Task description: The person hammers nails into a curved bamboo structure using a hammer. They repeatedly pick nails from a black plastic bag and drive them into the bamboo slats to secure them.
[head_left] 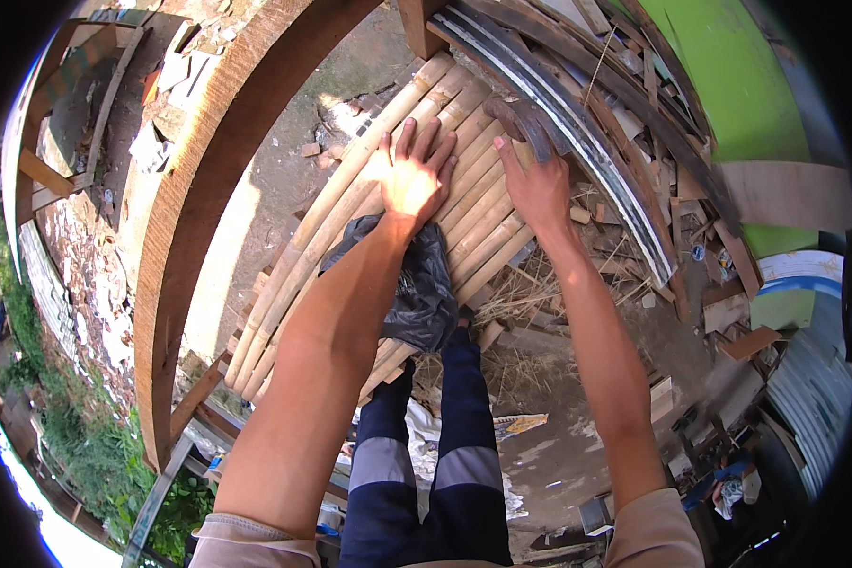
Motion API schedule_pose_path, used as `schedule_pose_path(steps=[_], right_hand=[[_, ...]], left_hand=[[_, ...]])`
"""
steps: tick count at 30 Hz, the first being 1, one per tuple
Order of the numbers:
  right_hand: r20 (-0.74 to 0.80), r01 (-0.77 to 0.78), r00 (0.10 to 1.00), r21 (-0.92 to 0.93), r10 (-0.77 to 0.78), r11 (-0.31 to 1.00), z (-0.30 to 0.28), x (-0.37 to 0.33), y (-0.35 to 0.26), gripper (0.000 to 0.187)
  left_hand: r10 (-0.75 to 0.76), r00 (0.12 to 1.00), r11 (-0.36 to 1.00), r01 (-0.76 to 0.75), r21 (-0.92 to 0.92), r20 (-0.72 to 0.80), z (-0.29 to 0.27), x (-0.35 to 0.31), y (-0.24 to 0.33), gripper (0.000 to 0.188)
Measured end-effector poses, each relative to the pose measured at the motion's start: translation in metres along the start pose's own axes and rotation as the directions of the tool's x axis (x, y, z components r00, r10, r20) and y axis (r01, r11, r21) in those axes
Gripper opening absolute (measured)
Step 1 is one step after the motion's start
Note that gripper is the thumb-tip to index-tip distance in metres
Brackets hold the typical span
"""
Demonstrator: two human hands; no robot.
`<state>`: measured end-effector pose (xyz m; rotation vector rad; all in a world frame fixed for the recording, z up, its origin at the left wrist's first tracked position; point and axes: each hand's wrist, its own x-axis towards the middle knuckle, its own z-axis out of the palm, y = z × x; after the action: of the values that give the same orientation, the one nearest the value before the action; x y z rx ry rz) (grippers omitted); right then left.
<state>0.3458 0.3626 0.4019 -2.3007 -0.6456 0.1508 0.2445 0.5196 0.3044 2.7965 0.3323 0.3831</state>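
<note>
My left hand [420,178] lies on a slatted panel of bamboo poles [478,213], its fingers spread and pressed against the poles. To its right, my right hand [538,185] is closed around what looks like a claw hammer [528,128], whose dark curved head shows beyond the fingers; its handle is hidden. The thumb side of this hand rests near the panel's right edge. A crumpled black plastic bag [424,298] sits on the poles, below my left wrist and partly behind my left forearm.
A thick wooden beam [189,180] arches past on the left. Stacked timber and a black-and-white strip [577,123] line the right side. Straw and wood scraps [530,303] litter the ground beside the panel. Corrugated metal sheets [809,388] stand at far right.
</note>
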Motion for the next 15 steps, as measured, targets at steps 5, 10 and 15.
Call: schedule_pose_path(steps=[5,10,15], right_hand=[[0.096,-0.182,0.978,-0.061,0.187,0.982,0.01,0.004,0.01,0.043],[0.163,-0.175,0.968,-0.097,0.189,0.98,0.004,0.009,0.0,0.055],[0.083,-0.038,0.996,-0.087,0.045,0.995,0.019,0.006,0.024,0.043]], left_hand=[[0.011,0.999,0.999,-0.012,-0.036,-0.037,0.0,0.002,0.003,0.04],[0.002,0.999,1.0,-0.003,-0.013,-0.036,-0.002,0.0,-0.002,0.038],[0.013,0.999,1.0,-0.014,-0.018,-0.034,-0.003,0.002,0.005,0.038]])
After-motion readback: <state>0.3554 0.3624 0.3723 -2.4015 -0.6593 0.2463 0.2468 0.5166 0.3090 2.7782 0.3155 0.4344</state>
